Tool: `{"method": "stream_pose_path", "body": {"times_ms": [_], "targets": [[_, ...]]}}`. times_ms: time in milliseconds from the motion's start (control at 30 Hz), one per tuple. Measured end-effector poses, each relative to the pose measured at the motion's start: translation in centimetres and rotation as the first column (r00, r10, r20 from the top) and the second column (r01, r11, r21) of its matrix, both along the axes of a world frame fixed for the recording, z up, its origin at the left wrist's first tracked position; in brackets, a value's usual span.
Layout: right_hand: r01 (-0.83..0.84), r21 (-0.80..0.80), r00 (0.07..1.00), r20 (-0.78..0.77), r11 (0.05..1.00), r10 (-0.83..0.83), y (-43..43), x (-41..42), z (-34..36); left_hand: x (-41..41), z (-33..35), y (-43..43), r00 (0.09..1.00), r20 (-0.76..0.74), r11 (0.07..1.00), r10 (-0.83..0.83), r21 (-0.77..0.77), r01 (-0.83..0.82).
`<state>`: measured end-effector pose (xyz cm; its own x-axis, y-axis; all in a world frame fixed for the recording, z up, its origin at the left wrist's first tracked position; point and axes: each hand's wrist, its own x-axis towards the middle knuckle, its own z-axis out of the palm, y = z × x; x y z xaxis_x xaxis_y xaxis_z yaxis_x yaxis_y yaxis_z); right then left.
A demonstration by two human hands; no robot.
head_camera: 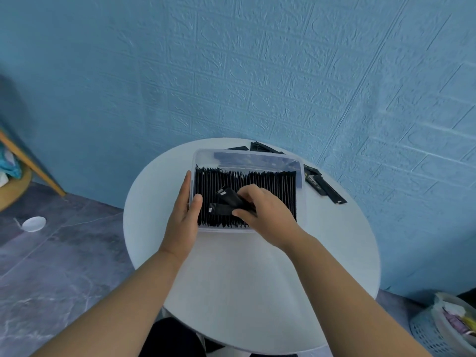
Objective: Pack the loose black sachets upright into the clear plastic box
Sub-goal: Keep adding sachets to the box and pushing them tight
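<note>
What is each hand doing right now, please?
Left hand: open, pressed flat against the clear plastic box.
Right hand: gripping a few black sachets.

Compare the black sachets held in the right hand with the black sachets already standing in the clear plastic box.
The held black sachets, pinched by the right hand, lie slanted across the row's top; the packed black sachets stand upright on edge in the clear plastic box. The held sachets are only a few; the packed sachets fill the box nearly wall to wall. Both are slim, black packets.
</note>
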<state>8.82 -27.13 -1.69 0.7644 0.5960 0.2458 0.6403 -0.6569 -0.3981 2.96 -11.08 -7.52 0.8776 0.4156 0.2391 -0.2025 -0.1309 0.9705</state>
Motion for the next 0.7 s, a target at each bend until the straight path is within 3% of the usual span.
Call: {"method": "stream_pose_path", "body": {"times_ms": [267,367,433,533,600,700], "targets": [[-0.102,0.028,0.986,0.132,0.994,0.098,-1.2,-0.2,-0.1,-0.1,-0.1,-0.1,1.0,0.017,1.0,0.008,0.01,-0.008],[-0.094,0.129,0.993,0.078,0.987,0.085,-1.8,-0.1,0.6,-0.1,-0.2,-0.1,1.0,0.012,1.0,0.008,0.011,-0.008],[0.001,0.249,1.0,0.03,0.969,-0.009,-2.3,0.2,1.5,-0.1,-0.2,-0.1,1.0,0.012,1.0,0.011,0.013,-0.011],[0.27,0.475,0.963,-0.15,0.837,-0.225,-3.3,1.0,3.0,-0.1,-0.2,-0.1,1.0,0.012,1.0,0.008,0.014,-0.008],[0.38,0.587,0.922,-0.303,0.715,-0.242,-3.7,1.4,3.6,-0.1,-0.3,-0.1,1.0,0.013,1.0,0.014,0.021,-0.014],[0.421,0.648,0.903,-0.364,0.634,-0.228,-3.4,1.9,4.1,-0.1,-0.3,-0.2,1.0,0.017,0.999,0.016,0.029,-0.017]]}}
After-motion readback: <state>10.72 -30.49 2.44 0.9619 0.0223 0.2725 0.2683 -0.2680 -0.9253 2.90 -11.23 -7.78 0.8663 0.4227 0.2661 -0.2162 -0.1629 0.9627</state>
